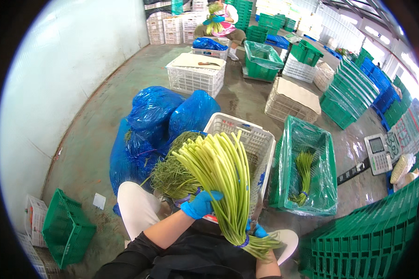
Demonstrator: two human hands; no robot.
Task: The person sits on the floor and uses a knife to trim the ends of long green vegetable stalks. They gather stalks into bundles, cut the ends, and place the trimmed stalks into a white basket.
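A large bundle of long pale-green stalks (219,181), bound low down with a purple band, fans out across the front. My left hand (201,203), in a blue glove, is closed on its left side. My right hand (257,229), also gloved, grips it near the banded end, partly hidden behind the stalks. Beneath the bundle, a white crate (264,144) holds a tangle of thin green stems (170,174). To its right, a green plastic-lined crate (326,167) holds a smaller banded bunch (303,176).
Blue bags (144,116) lie left; a green basket (67,228) sits by the wall. Crates with flat covers (195,69) stand ahead, where a co-worker (226,25) holds greens. Stacked green crates (358,237) and a scale display (377,151) are at right.
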